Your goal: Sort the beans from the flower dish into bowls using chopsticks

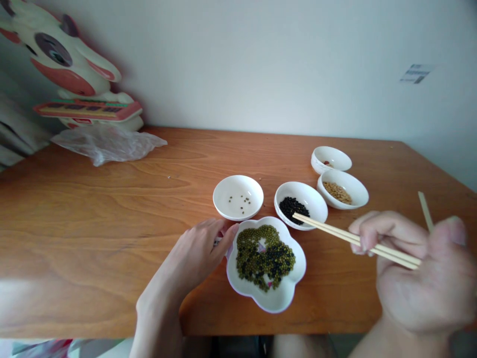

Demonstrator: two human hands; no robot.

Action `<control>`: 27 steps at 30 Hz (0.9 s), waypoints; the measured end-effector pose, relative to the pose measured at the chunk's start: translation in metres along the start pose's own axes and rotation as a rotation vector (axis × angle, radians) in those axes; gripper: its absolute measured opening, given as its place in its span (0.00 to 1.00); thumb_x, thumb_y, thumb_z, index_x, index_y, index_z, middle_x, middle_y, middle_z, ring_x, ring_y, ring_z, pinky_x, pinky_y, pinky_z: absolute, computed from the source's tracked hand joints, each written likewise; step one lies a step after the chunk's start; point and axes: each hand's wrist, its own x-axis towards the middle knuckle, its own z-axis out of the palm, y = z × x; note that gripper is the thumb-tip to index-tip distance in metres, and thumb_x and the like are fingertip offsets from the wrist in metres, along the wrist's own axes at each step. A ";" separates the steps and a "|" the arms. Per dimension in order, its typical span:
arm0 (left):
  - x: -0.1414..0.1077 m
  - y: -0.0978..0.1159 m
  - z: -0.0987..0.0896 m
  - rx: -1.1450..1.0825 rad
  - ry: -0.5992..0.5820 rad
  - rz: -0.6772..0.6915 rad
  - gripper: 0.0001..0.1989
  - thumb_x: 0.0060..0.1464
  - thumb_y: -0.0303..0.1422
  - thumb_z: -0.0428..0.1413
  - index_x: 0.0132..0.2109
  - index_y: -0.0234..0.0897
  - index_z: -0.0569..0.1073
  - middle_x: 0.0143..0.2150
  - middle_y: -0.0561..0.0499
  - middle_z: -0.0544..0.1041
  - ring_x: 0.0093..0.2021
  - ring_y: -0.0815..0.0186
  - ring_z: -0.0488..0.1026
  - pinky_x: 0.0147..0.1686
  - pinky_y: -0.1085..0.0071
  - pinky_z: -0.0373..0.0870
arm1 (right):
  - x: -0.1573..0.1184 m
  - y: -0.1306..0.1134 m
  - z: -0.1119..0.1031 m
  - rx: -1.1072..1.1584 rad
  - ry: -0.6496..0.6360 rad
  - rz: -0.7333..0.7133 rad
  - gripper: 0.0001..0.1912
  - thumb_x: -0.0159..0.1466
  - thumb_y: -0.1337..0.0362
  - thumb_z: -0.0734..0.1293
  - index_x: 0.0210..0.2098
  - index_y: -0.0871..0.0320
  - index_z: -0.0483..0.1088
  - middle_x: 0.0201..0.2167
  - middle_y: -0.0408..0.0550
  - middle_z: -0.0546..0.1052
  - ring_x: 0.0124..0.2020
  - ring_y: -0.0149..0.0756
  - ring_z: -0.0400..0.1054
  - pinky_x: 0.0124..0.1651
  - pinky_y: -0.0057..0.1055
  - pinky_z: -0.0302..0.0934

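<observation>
A flower-shaped white dish (288, 293) holds green and black beans mixed together. My left hand (199, 251) grips its left rim, thumb on the edge and fingers curled behind it. Chopsticks (335, 232) are held in my right hand (417, 268) at the right; their tips are together over a white bowl (316, 204) of black beans (292, 206). Whether a bean sits between the tips is too small to tell. Beyond the dish, another white bowl (238, 189) has several small green beans in it.
A bowl of tan beans (337, 191) and one with a few reddish pieces (333, 158) stand behind on the right. A crumpled plastic bag (108, 144) and a cow-shaped toy keyboard (89, 109) are at the back left. A wall rises behind the wooden table (93, 238).
</observation>
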 end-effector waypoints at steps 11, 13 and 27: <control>-0.001 0.000 0.001 -0.046 0.016 -0.010 0.23 0.74 0.49 0.45 0.41 0.42 0.78 0.39 0.47 0.83 0.39 0.58 0.79 0.40 0.66 0.67 | -0.008 -0.001 0.008 -0.332 -0.344 0.051 0.23 0.76 0.48 0.60 0.30 0.52 0.74 0.29 0.45 0.78 0.35 0.39 0.73 0.38 0.32 0.63; -0.001 -0.001 0.002 -0.046 0.014 -0.006 0.22 0.74 0.49 0.45 0.41 0.43 0.77 0.40 0.47 0.83 0.40 0.57 0.79 0.40 0.66 0.67 | -0.011 0.005 0.005 -0.343 -0.357 0.040 0.24 0.76 0.48 0.58 0.31 0.51 0.75 0.31 0.45 0.79 0.36 0.39 0.74 0.40 0.31 0.65; -0.003 0.000 0.003 -0.042 0.028 -0.030 0.22 0.74 0.49 0.45 0.40 0.43 0.77 0.37 0.48 0.82 0.38 0.58 0.78 0.39 0.66 0.66 | -0.011 0.028 0.018 -0.157 -0.452 0.147 0.41 0.75 0.38 0.42 0.27 0.53 0.74 0.24 0.49 0.73 0.30 0.41 0.66 0.32 0.36 0.58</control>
